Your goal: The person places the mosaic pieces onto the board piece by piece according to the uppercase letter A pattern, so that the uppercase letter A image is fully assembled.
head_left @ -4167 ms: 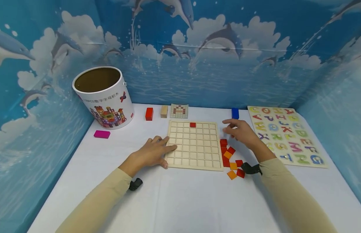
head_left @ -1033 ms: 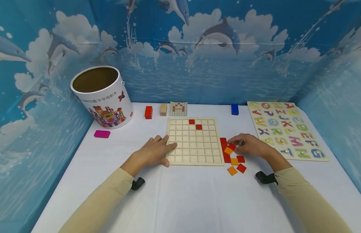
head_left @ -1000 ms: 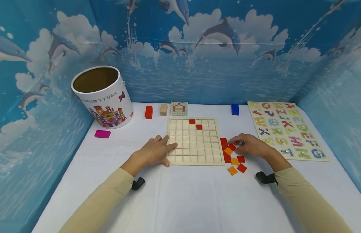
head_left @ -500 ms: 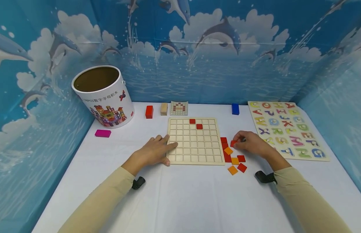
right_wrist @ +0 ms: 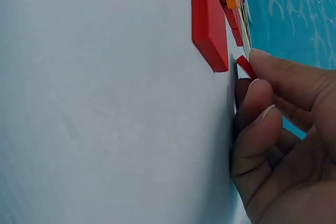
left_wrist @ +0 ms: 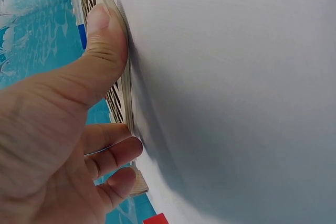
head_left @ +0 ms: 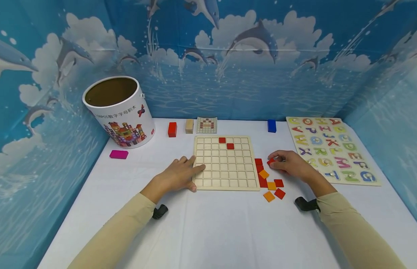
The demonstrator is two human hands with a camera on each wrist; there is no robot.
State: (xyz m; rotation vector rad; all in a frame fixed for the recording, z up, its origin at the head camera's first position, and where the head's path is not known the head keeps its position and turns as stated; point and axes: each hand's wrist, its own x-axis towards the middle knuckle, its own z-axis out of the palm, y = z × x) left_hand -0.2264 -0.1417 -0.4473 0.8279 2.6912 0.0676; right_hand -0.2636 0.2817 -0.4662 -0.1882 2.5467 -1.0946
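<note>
A wooden grid board (head_left: 225, 164) lies mid-table with two red tiles (head_left: 230, 146) set in its upper rows. My left hand (head_left: 178, 173) rests on the board's left side, fingers spread over the edge. In the left wrist view the thumb (left_wrist: 107, 40) lies along the board's rim. To the right of the board, my right hand (head_left: 289, 164) pinches a red square tile (head_left: 270, 161) between thumb and fingers, and the tile tips up slightly in the right wrist view. Loose red tiles (head_left: 279, 193) and orange tiles (head_left: 269, 196) lie just below that hand, along the board's right edge.
A small pattern card (head_left: 206, 125) lies behind the board, beside a plain wood block (head_left: 189, 126) and a red block (head_left: 172, 129). A blue block (head_left: 271, 126), magenta block (head_left: 119, 154), white bucket (head_left: 127, 119) and alphabet puzzle board (head_left: 333, 149) stand around the table.
A second red tile now sits on the board. My right hand came down to the loose pile and drew one red tile off an orange one, slightly right. The left hand stays put.
</note>
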